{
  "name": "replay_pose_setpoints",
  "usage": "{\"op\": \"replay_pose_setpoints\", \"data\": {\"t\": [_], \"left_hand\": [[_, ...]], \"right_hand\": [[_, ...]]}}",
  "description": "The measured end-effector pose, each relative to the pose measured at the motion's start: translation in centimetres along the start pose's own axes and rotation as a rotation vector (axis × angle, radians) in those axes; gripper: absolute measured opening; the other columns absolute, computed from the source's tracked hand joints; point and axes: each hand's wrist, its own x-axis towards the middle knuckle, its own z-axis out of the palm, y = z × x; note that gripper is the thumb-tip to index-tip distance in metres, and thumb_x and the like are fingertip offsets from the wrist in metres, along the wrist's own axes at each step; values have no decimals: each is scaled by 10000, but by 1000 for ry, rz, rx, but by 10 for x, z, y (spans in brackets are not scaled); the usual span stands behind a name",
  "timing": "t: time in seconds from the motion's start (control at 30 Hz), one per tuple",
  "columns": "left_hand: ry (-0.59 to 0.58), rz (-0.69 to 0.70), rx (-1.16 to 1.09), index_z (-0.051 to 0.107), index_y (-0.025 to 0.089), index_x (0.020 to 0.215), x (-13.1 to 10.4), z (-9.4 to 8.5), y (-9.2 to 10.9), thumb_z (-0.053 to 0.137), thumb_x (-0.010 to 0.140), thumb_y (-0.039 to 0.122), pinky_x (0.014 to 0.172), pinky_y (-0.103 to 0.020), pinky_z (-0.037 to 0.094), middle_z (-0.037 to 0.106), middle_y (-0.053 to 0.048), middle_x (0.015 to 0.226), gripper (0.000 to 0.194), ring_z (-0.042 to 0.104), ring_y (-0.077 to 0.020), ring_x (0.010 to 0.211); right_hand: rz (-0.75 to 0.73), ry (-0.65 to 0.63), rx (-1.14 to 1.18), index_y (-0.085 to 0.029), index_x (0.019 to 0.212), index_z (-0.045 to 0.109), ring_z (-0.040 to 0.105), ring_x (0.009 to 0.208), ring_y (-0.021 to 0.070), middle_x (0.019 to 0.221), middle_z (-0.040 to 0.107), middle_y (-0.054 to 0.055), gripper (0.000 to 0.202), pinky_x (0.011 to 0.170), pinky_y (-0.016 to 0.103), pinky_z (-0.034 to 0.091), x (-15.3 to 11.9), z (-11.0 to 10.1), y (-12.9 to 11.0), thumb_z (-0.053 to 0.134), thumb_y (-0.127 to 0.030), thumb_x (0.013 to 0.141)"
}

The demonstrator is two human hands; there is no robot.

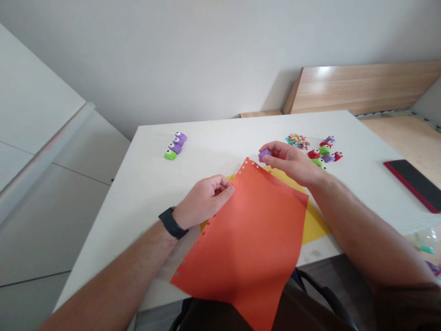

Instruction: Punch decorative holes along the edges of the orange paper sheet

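Observation:
My left hand (215,195) is closed in a pinch on the left edge of an orange paper sheet (262,220). Star-shaped holes run along that edge and round the far corner. The sheet's near part hangs over the table's front edge towards my lap. In the fingers of my right hand (284,158) is a small purple paper punch (264,155), held just beyond the sheet's far corner. Under the orange sheet lies a yellow sheet (315,225), partly covered.
Several punches with googly eyes (325,150) stand at the right, beside a heap of coloured paper bits (298,141). Two purple punches (175,148) and a green punch (170,155) form a row at the left. A dark, red-edged flat object (415,181) lies far right.

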Motion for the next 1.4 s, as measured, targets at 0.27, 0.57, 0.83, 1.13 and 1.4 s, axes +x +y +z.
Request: {"op": "replay_pose_setpoints", "data": {"t": [0.27,0.57,0.83,1.13,1.4], "left_hand": [[31,-16,42,605,196,861,2,-1,2,591,927,480,495,-228,343,580,34,665,292,470,-109,543],[42,-18,33,595,195,859,2,-2,1,589,936,475,531,-232,355,558,40,673,290,474,-112,579],[38,3,36,594,198,855,3,-2,-2,587,937,501,541,-234,364,565,39,685,314,489,-117,589],[19,-15,38,602,195,894,2,-3,-5,581,952,500,566,-235,373,572,37,721,311,485,-115,613],[12,-17,39,590,193,881,1,-4,-4,582,953,494,567,-238,363,555,37,715,309,474,-117,620]], "right_hand": [[56,201,9,-211,977,722,622,809,166,1002,740,74,391,653,286,466,12,-28,17,678,-590,891],[188,235,177,-187,869,686,646,688,165,947,773,125,556,533,271,434,18,-37,25,608,-738,861],[146,345,-166,-206,878,691,610,569,145,976,768,106,613,484,301,394,16,-50,27,548,-802,853],[150,285,-710,-229,802,726,525,508,156,635,673,33,564,582,345,362,13,-51,24,522,-744,907],[120,335,-330,-221,851,642,637,643,171,829,748,80,617,561,307,439,13,-46,22,464,-811,888]]}}
